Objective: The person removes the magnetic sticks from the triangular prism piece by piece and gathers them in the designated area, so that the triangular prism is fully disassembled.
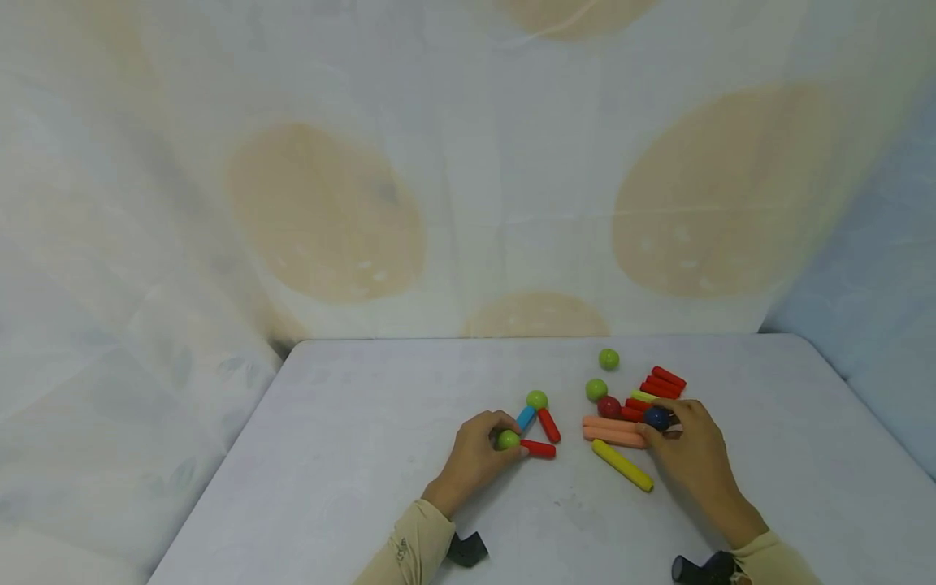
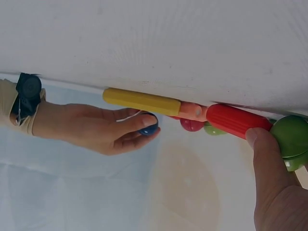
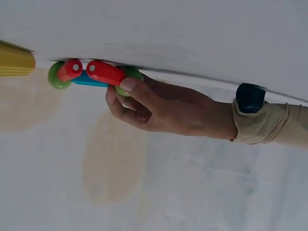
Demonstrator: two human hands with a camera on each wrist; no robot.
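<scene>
Left hand (image 1: pixel 474 457) fingers pinching green ball (image 1: pixel 508 439), right hand (image 1: pixel 691 455) fingers curled round blue ball (image 1: pixel 656 418)

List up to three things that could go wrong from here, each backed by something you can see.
1. The left hand grips a green ball joined to a red stick; a tug might break that joint.
2. The blue ball pinched by the right hand could slip and roll.
3. The loose green ball may roll if bumped.
</scene>
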